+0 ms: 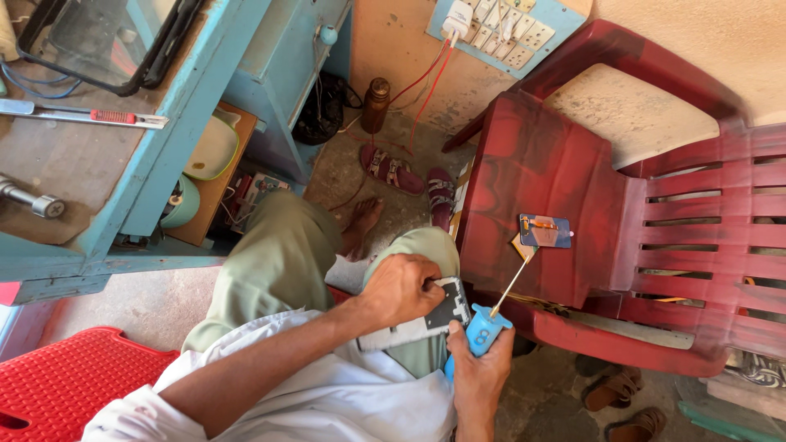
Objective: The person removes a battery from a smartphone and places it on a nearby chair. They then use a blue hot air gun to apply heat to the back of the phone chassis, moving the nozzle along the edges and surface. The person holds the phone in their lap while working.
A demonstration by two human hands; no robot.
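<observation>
beside a red plastic chair (pixel 540 180), left hand (pixel 401 288) clamped on a thin, likely fragile opened phone (pixel 430 315), right hand (pixel 479 381) closed around a blue screwdriver (pixel 485 327).

Count: 1 red plastic chair (pixel 573 164), 1 blue-handled screwdriver (pixel 485 327), 1 opened phone (pixel 426 319), 2 maroon sandals (pixel 393 170), 1 brown bottle (pixel 376 105).

Bare concrete floor (pixel 393 164), sunlit in patches. Dark red plastic chair (pixel 573 180) at right, against a rough beige wall (pixel 712 33). Blue-painted wooden workbench (pixel 155 155) at left. Switchboard (pixel 499 29) on wall, red wires hanging. Maroon sandals (pixel 405 176) on floor.
</observation>
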